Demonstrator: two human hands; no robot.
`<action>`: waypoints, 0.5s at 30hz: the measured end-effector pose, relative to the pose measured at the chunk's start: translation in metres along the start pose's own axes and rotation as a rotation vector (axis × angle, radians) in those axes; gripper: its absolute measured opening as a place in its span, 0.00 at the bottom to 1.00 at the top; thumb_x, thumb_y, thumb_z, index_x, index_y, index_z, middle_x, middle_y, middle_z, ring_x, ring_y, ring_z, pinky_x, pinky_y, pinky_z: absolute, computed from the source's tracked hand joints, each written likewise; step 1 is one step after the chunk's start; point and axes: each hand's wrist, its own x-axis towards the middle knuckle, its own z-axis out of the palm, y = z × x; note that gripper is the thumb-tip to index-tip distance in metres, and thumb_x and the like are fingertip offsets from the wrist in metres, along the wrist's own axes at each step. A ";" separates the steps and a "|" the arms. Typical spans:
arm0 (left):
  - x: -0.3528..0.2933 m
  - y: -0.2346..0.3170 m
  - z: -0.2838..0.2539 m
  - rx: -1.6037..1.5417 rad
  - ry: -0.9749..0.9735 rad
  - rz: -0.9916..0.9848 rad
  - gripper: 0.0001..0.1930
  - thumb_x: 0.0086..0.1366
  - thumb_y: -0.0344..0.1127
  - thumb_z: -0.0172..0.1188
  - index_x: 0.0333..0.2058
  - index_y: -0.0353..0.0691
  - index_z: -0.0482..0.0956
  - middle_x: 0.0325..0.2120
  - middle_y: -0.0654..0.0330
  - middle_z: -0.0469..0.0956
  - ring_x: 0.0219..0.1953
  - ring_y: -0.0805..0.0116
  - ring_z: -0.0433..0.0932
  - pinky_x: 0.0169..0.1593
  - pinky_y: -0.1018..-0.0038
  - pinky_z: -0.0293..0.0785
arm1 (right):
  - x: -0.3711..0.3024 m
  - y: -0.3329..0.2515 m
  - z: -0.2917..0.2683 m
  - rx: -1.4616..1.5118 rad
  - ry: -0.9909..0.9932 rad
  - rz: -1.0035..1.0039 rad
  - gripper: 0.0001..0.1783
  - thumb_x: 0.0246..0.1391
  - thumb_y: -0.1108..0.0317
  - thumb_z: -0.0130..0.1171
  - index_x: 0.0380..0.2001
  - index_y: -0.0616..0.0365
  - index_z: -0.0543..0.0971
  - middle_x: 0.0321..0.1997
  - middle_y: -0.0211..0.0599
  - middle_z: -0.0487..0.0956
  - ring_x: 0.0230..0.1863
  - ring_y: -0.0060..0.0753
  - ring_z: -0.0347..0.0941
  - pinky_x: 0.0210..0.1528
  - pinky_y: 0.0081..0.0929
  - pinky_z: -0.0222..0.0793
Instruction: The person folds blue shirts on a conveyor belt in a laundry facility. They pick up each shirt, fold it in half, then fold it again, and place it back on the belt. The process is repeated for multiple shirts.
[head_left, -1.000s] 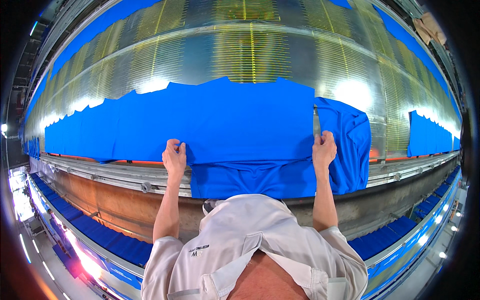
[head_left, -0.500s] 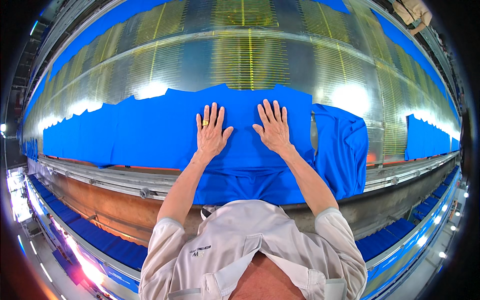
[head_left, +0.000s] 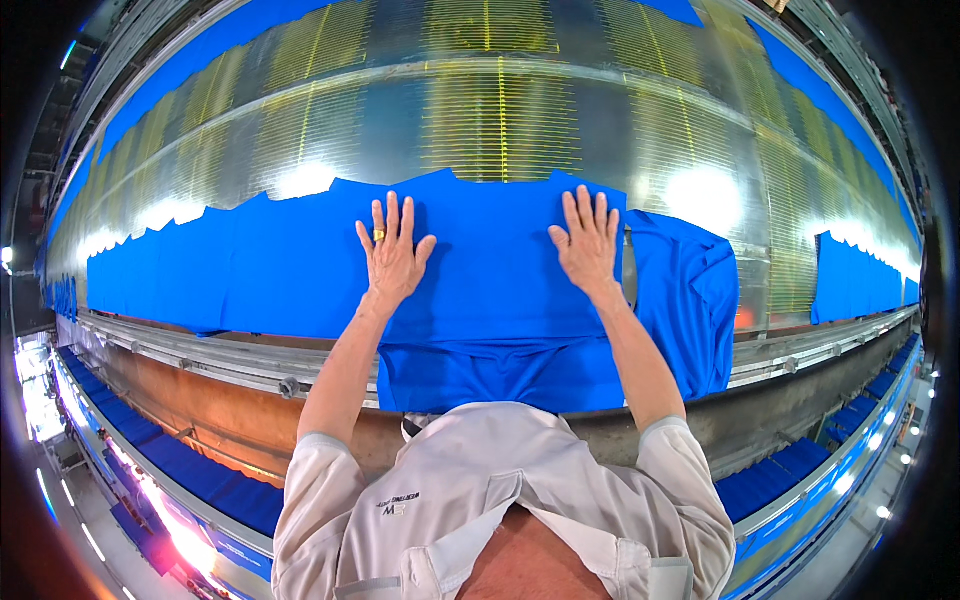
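Observation:
A blue fabric piece point(head_left: 490, 260) lies spread on the long table in front of me, its near part hanging in folds over the table's edge. My left hand point(head_left: 395, 255) rests flat on it, fingers spread, a gold-coloured ring on one finger. Flat near the piece's right side lies my right hand point(head_left: 588, 245), its fingers pointing away from me. To the right of that hand is a crumpled blue cloth point(head_left: 685, 300), with a narrow gap between the two at one spot. Neither hand grips anything.
The table's shiny surface point(head_left: 390, 130) bears yellow ruled lines. More blue pieces point(head_left: 160, 280) lie in a row on the left, and others point(head_left: 860, 280) on the right. A metal rail point(head_left: 230, 360) runs along the near edge. Blue fabric also lies along the table's far side.
My hands have slid apart over the fabric, the left one leftward and the right one rightward and slightly away from me. A person's arm at the far right has mostly left the view.

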 end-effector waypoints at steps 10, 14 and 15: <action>-0.003 -0.017 0.002 0.073 -0.074 -0.093 0.37 0.69 0.61 0.36 0.68 0.43 0.46 0.69 0.52 0.40 0.71 0.50 0.34 0.66 0.39 0.28 | -0.012 0.024 0.003 -0.020 0.015 0.024 0.35 0.63 0.43 0.40 0.66 0.52 0.60 0.72 0.41 0.52 0.72 0.55 0.43 0.69 0.59 0.36; -0.010 -0.025 -0.003 0.042 -0.115 -0.107 0.38 0.68 0.62 0.36 0.68 0.43 0.46 0.69 0.51 0.40 0.71 0.49 0.34 0.65 0.38 0.27 | -0.011 0.022 -0.003 -0.018 0.006 0.018 0.35 0.63 0.43 0.39 0.65 0.53 0.61 0.72 0.43 0.53 0.72 0.56 0.44 0.68 0.60 0.37; -0.012 -0.023 -0.006 0.055 -0.124 -0.107 0.39 0.68 0.62 0.38 0.68 0.42 0.46 0.69 0.50 0.40 0.71 0.48 0.34 0.65 0.38 0.28 | -0.012 0.023 0.000 -0.011 0.006 0.022 0.35 0.63 0.43 0.39 0.65 0.53 0.61 0.72 0.43 0.53 0.72 0.56 0.44 0.68 0.60 0.37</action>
